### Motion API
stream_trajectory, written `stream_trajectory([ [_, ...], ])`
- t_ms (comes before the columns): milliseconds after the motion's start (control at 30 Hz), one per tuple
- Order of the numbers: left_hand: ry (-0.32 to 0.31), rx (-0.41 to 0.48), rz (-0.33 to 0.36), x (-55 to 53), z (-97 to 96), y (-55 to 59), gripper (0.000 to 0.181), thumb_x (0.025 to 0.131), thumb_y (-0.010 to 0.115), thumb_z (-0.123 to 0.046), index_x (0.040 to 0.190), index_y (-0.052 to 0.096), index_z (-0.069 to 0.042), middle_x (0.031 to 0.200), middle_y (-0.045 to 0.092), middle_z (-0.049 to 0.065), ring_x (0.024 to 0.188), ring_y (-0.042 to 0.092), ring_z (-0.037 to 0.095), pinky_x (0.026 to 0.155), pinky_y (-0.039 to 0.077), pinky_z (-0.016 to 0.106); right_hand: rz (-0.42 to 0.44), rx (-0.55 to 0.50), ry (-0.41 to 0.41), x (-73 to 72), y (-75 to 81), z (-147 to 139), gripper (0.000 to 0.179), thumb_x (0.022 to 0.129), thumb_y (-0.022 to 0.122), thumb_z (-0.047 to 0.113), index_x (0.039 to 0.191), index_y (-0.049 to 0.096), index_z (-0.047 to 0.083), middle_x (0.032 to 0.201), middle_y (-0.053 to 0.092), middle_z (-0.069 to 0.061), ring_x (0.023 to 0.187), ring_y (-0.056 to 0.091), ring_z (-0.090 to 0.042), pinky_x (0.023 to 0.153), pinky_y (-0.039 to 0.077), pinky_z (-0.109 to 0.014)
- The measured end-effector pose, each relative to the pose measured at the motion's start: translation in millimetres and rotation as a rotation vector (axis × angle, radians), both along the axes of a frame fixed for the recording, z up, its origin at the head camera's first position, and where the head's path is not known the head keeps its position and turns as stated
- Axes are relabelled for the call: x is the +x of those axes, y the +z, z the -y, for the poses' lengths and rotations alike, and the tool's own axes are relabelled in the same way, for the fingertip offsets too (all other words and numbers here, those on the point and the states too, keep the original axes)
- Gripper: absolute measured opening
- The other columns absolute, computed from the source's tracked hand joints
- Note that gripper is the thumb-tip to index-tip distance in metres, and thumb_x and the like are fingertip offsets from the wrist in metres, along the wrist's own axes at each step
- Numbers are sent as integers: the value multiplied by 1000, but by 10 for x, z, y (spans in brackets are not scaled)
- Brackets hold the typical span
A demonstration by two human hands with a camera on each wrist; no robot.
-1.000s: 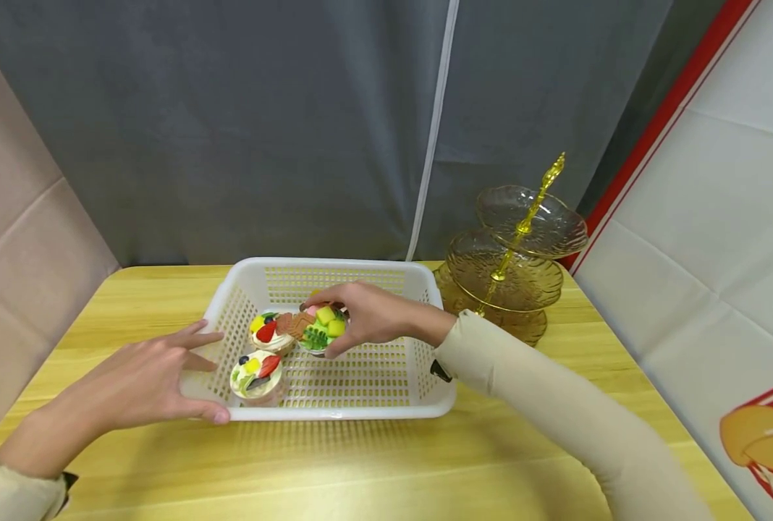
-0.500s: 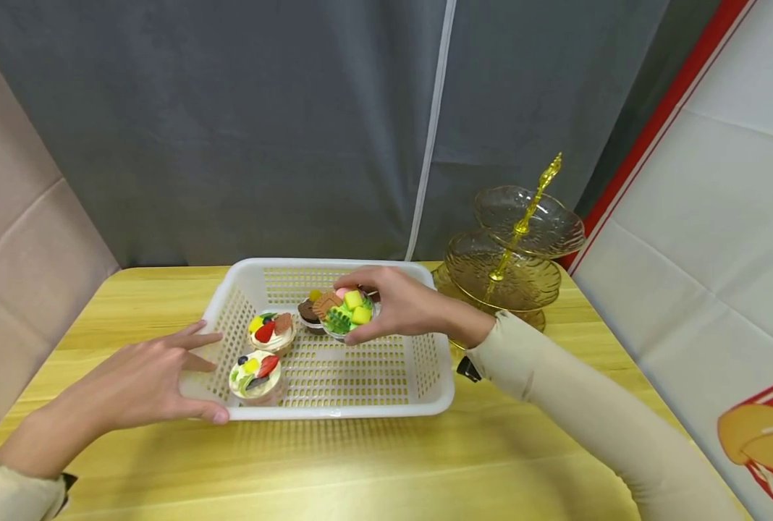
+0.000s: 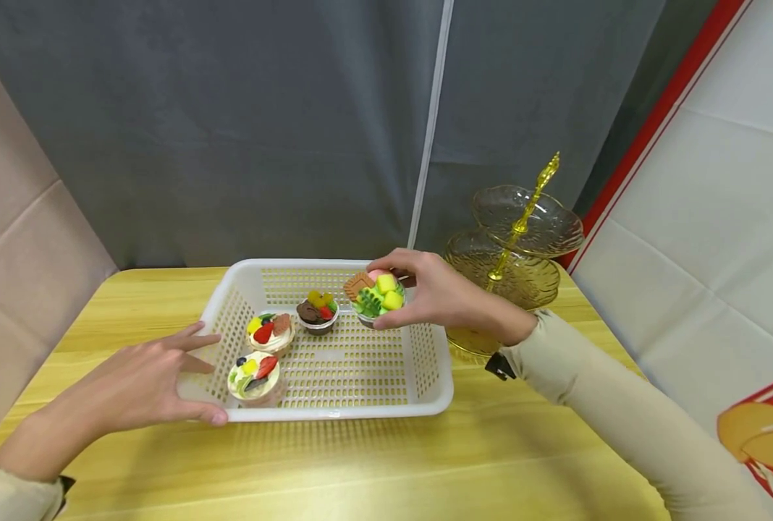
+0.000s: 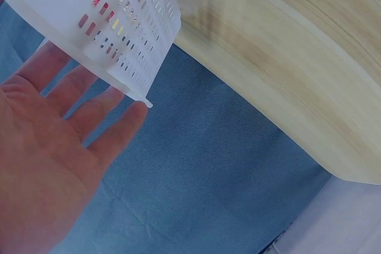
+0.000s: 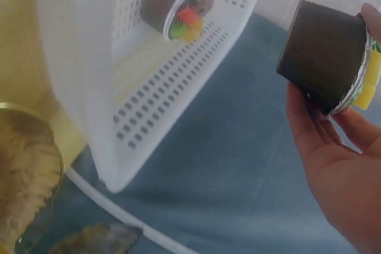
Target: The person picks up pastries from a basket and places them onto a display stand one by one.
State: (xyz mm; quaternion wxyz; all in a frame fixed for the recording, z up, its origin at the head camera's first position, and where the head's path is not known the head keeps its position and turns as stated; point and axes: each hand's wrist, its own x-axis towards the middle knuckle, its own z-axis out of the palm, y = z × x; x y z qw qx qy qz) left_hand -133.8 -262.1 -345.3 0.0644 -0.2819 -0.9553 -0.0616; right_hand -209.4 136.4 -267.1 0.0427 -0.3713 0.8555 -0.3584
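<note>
My right hand [image 3: 435,289] grips a cupcake [image 3: 378,295] with green cream, yellow cubes and a biscuit, held above the basket's right half. Its dark brown cup [image 5: 324,55] shows between thumb and fingers in the right wrist view. Inside the white basket [image 3: 334,413] sit a chocolate cupcake [image 3: 318,311] and two cream cupcakes, one farther back [image 3: 271,333] and one nearer the front [image 3: 254,376], both topped with fruit. My left hand [image 3: 142,380] rests on the basket's left rim, its fingers spread and nearly straight; the left wrist view shows fingertips touching the rim.
A three-tier glass stand [image 3: 507,264] with a gold stem stands to the right of the basket, close to my right forearm. Wooden table [image 3: 360,470] lies in front of the basket. A grey curtain [image 3: 263,130] hangs behind, with pale walls at both sides.
My right hand has lifted the green-topped cupcake and carried it to the right, away from the others. The chocolate cupcake has come into full view. My left hand stays at the rim.
</note>
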Motion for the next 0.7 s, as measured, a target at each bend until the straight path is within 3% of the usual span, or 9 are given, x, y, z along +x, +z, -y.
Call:
stream_trajectory([
  [233, 1, 8, 0, 0, -14, -3, 74, 63, 70, -81, 94, 81, -15, 131, 64, 10, 129, 50, 43, 74, 53, 55, -51, -18, -83, 11, 169, -285, 67, 72, 90, 25, 130, 62, 6, 114, 64, -2, 97, 61, -15, 86, 52, -33],
  [467, -2, 13, 3, -2, -26, 0, 74, 63, 70, -81, 94, 80, -14, 131, 64, 10, 129, 50, 43, 73, 53, 55, -106, -33, -184, 48, 369, -615, 64, 72, 90, 20, 129, 64, 8, 112, 63, 1, 90, 62, -15, 76, 51, -24],
  [700, 2, 12, 10, -2, -30, -2, 75, 63, 70, -81, 95, 80, -14, 131, 64, 10, 130, 50, 43, 70, 53, 55, -127, -26, -321, 73, 513, -909, 61, 74, 88, 15, 130, 64, 7, 114, 62, -4, 90, 63, -16, 75, 50, -18],
])
